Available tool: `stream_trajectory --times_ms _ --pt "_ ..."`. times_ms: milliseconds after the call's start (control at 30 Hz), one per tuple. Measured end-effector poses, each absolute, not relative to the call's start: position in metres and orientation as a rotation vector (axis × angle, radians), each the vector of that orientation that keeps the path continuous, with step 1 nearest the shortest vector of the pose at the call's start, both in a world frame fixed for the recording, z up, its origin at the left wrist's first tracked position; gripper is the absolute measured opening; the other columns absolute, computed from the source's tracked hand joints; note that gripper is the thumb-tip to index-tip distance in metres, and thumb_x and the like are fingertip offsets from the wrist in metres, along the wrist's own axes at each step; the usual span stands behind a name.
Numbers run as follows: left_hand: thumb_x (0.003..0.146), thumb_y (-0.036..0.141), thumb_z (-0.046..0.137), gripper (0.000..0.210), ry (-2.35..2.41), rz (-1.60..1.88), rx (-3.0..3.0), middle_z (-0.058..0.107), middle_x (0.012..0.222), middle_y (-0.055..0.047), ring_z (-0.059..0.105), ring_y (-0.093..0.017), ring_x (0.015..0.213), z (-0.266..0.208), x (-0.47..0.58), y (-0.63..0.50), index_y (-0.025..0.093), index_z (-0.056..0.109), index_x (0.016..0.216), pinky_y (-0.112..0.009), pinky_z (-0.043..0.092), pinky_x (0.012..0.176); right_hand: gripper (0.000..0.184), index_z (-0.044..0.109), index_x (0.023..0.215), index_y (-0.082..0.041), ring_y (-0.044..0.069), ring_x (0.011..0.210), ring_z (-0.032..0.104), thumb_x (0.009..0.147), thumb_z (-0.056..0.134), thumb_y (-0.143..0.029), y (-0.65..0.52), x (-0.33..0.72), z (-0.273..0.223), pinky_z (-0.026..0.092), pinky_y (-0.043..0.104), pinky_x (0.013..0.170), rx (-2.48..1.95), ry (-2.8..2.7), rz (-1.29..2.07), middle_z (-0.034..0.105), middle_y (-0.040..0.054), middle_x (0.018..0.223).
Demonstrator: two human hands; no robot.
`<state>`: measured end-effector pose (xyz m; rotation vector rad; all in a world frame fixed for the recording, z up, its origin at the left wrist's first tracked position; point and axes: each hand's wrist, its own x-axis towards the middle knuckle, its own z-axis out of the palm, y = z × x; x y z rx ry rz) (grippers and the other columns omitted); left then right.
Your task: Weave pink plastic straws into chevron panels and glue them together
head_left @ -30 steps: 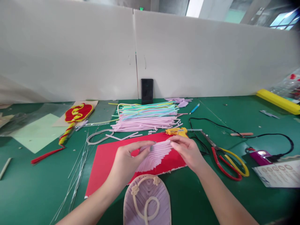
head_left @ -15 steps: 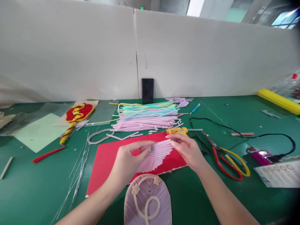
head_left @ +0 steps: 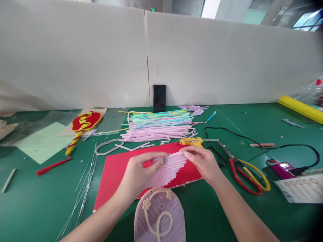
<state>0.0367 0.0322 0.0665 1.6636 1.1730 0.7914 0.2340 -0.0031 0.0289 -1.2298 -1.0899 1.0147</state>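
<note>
Nearest, at the bottom edge, a purple oval panel (head_left: pixel 165 203) with a cream looped cord and two small flower shapes lies on the green worktop (head_left: pixel 204 218). Just beyond it, the left hand (head_left: pixel 141 166) has its grip closed, thumb and fingers pinching the upper left edge of a pale pink ribbed piece (head_left: pixel 171 170). The grip of the right hand (head_left: pixel 203 163) is closed too, its fingertips on the upper right end of that same piece. The ribbed piece sits between the hands, over a red sheet (head_left: pixel 114 176); whether its lower edge touches the sheet, I cannot tell. Thin wires (head_left: pixel 87 183) lie left of the sheet; to the right are scissors (head_left: pixel 233 160) with one red and one yellow handle, then a printed card (head_left: pixel 300 189) beside a purple device (head_left: pixel 281 169) with a black cable. At the sheet's far edge is a yellow glue gun (head_left: pixel 191 141), and past that a bundle of pastel strips (head_left: pixel 158 129). A red and yellow fan-shaped piece (head_left: pixel 94 119) lies farther left. Behind the bundle, a black phone (head_left: pixel 159 98) stands upright against a pale partition (head_left: pixel 209 60).
</note>
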Motion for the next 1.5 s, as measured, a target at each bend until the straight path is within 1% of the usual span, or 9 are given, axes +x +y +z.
stream_trajectory --times_ms 100,233,300,533,833,967,1100,1333,1500 --pt "0.073 0.025 0.062 0.014 1.173 0.791 1.675 0.073 0.089 0.003 0.065 -0.016 0.088 0.0658 0.0367 0.0333 0.025 0.072 0.083 -0.021 0.051 0.080 0.013 0.071 0.077 -0.022 0.017 0.077 0.064 0.070 0.066 -0.031 -0.0027 0.2333 0.0290 0.053 0.028 0.071 -1.255 -1.091 1.009 0.071 0.0020 0.079" --pt "0.074 0.027 0.061 0.017 1.145 0.807 1.703 0.072 0.093 0.002 0.064 -0.016 0.092 0.0644 0.0352 0.0350 0.025 0.071 0.088 -0.021 0.050 0.081 0.016 0.071 0.078 -0.021 0.014 0.059 0.061 0.070 0.066 -0.034 -0.0022 0.2331 0.0279 0.053 0.027 0.058 -1.244 -1.051 1.043 0.068 0.0012 0.068" --pt "0.076 0.030 0.060 0.017 1.135 0.827 1.693 0.072 0.093 0.003 0.064 -0.016 0.093 0.0639 0.0344 0.0360 0.025 0.071 0.088 -0.021 0.050 0.081 0.016 0.071 0.077 -0.021 0.013 0.056 0.060 0.069 0.067 -0.034 -0.0018 0.2335 0.0274 0.053 0.027 0.056 -1.227 -1.029 1.044 0.067 0.0007 0.067" --pt "0.077 0.030 0.058 0.016 1.153 0.808 1.699 0.072 0.092 0.003 0.064 -0.016 0.092 0.0648 0.0341 0.0366 0.026 0.071 0.085 -0.021 0.049 0.082 0.013 0.071 0.077 -0.022 0.016 0.069 0.063 0.069 0.067 -0.033 -0.0007 0.2340 0.0269 0.052 0.028 0.066 -1.262 -1.023 0.994 0.069 0.0009 0.075" --pt "0.076 0.029 0.058 0.016 1.191 0.768 1.694 0.073 0.090 0.001 0.064 -0.019 0.091 0.0687 0.0357 0.0339 0.025 0.072 0.083 -0.026 0.050 0.083 0.014 0.070 0.078 -0.022 0.017 0.073 0.063 0.069 0.067 -0.033 -0.0013 0.2341 0.0271 0.053 0.029 0.067 -1.268 -1.025 0.997 0.070 0.0013 0.077" --pt "0.075 0.027 0.059 0.017 1.135 0.760 1.732 0.072 0.094 0.001 0.063 -0.018 0.094 0.0676 0.0355 0.0335 0.025 0.071 0.088 -0.025 0.049 0.083 0.015 0.070 0.077 -0.021 0.018 0.075 0.063 0.069 0.067 -0.034 -0.0009 0.2349 0.0257 0.053 0.030 0.068 -1.285 -1.034 0.976 0.070 0.0026 0.078" --pt "0.072 0.023 0.061 0.021 1.124 0.726 1.752 0.071 0.098 0.001 0.063 -0.018 0.095 0.0688 0.0373 0.0316 0.024 0.069 0.092 -0.024 0.050 0.080 0.015 0.070 0.078 -0.022 0.018 0.075 0.063 0.069 0.067 -0.033 -0.0006 0.2358 0.0257 0.052 0.031 0.070 -1.276 -1.048 0.980 0.070 0.0019 0.078" --pt "0.072 0.021 0.060 0.018 1.164 0.720 1.752 0.072 0.094 0.002 0.064 -0.017 0.091 0.0694 0.0394 0.0298 0.024 0.070 0.087 -0.023 0.051 0.075 0.014 0.070 0.079 -0.022 0.017 0.075 0.064 0.071 0.066 -0.033 -0.0012 0.2341 0.0283 0.052 0.030 0.070 -1.280 -1.074 0.999 0.071 0.0018 0.079" --pt "0.072 0.021 0.060 0.017 1.179 0.733 1.759 0.072 0.092 0.002 0.065 -0.018 0.089 0.0692 0.0392 0.0297 0.025 0.071 0.085 -0.025 0.051 0.076 0.015 0.069 0.079 -0.021 0.018 0.075 0.064 0.071 0.065 -0.033 -0.0023 0.2342 0.0288 0.053 0.031 0.071 -1.291 -1.081 0.996 0.071 0.0026 0.080"
